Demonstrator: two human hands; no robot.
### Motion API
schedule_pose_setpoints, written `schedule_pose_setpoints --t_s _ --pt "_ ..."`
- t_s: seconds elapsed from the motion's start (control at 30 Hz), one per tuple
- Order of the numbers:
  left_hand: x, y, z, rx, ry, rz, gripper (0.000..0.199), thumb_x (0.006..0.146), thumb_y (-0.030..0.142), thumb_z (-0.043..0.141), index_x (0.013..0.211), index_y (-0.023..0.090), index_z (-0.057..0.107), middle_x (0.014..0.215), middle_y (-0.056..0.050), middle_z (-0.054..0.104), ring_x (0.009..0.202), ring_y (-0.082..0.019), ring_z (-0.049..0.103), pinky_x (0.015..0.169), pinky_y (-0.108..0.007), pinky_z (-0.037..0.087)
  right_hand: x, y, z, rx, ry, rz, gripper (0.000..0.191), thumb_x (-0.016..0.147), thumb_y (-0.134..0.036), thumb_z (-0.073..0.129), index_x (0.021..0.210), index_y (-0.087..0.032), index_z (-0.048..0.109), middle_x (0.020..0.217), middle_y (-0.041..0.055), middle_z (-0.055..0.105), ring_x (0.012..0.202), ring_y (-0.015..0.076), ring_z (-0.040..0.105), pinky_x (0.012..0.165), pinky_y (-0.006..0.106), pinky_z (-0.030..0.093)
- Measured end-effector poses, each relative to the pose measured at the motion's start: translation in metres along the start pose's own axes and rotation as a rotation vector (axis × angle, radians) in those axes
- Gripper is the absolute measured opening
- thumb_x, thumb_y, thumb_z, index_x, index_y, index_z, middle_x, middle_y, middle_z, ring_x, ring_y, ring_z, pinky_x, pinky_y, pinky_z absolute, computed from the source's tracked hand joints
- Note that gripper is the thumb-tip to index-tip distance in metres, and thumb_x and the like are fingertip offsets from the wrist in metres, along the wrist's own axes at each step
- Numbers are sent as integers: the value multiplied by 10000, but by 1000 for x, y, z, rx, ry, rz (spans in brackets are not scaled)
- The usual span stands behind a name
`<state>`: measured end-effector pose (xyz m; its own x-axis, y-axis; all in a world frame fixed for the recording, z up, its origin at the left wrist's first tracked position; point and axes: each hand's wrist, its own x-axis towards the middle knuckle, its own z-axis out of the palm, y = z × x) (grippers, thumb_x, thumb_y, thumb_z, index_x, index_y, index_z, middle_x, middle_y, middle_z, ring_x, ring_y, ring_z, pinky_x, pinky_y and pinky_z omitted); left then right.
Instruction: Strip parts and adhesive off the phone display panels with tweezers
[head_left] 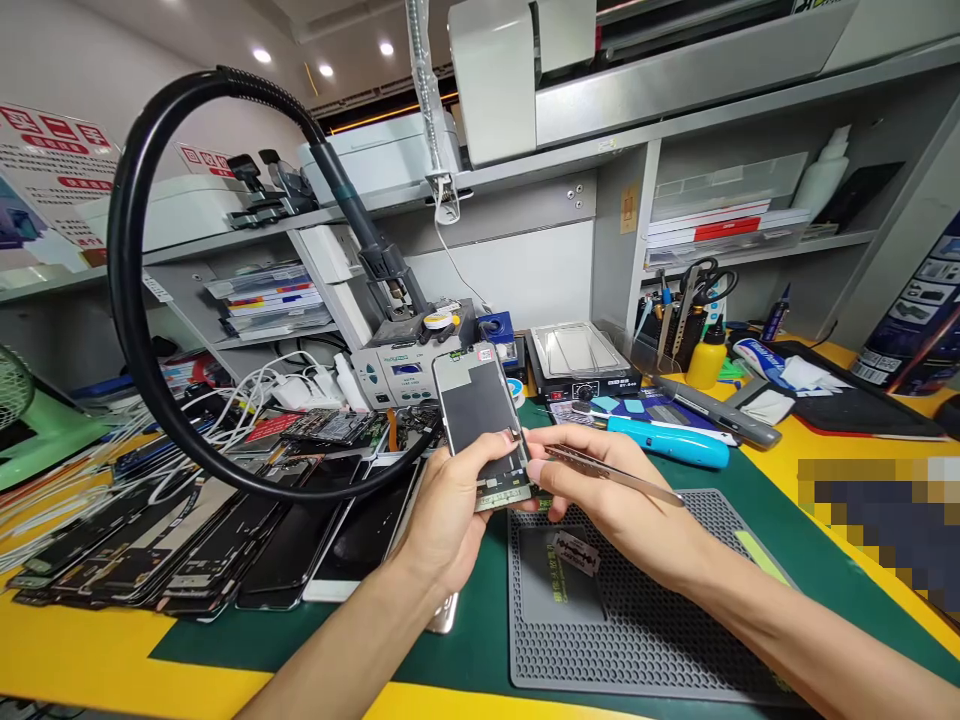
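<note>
My left hand [450,500] is closed around the lower part of a phone screen [472,408], held up with its dark back side facing me. The thumb presses on that back near the right edge. Metal tweezers [615,474] lie in my right hand [600,480], which is closed on them. Its thumb and forefinger meet at the screen's lower right edge; what they pinch there is too small to tell. Below is a grey perforated mat [645,640] with a razor blade [576,553] on it. Part of another phone [444,614] shows under my left wrist.
Several phones and screens [277,555] line the left side, under a looped black hose [124,240]. Behind stand a grey soldering station [397,375] and a flat heating plate [577,360]. A blue-handled tool [667,441], yellow bottle [706,358] and scissors [709,285] are at right.
</note>
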<state>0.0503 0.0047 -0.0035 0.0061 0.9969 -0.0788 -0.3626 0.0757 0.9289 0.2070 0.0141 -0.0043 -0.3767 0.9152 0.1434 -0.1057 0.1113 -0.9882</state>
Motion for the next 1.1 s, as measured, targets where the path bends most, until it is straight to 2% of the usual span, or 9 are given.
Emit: schedule_pose_setpoints --t_s 0.2,0.4,0.57,0.73,0.87,1.1 --pt "-2 5 0 -58 -32 -13 172 785 211 653 842 101 772 814 -91 760 724 -199 703 584 -291 625 1 0 -1 -17 61 34 212 859 -303 694 1014 -183 774 786 6 700 629 109 565 569 230 465" --pt "-3 6 -1 -66 -21 33 108 765 128 665 664 114 703 789 -63 751 800 -208 727 699 -322 655 3 1 -3 -1 116 52 202 846 -331 712 973 -183 766 865 21 735 640 123 599 582 247 504" --pt "-3 6 0 -49 -22 43 62 825 146 667 827 142 729 948 -53 766 889 -206 722 771 -367 657 6 5 -4 25 193 78 273 843 -378 725 1030 -182 758 913 46 753 626 137 615 579 275 521" --pt "-3 3 2 47 -53 83 193 876 216 683 1057 164 729 1033 -71 758 893 -202 712 742 -350 654 6 6 -5 53 227 95 257 825 -348 740 1017 -177 750 892 50 755 624 149 635 588 293 522" --pt "-3 2 4 141 -77 135 249 883 270 692 1087 133 731 1033 -94 751 836 -201 706 648 -305 638 4 4 -5 102 170 80 187 791 -310 778 938 -197 754 866 6 736 623 121 628 592 257 508" --pt "-3 -1 4 210 -86 193 280 896 317 674 1097 130 729 1023 -88 750 776 -181 690 641 -292 608 4 3 -5 177 113 84 152 772 -286 786 883 -193 741 739 -20 697 588 121 636 585 254 500"
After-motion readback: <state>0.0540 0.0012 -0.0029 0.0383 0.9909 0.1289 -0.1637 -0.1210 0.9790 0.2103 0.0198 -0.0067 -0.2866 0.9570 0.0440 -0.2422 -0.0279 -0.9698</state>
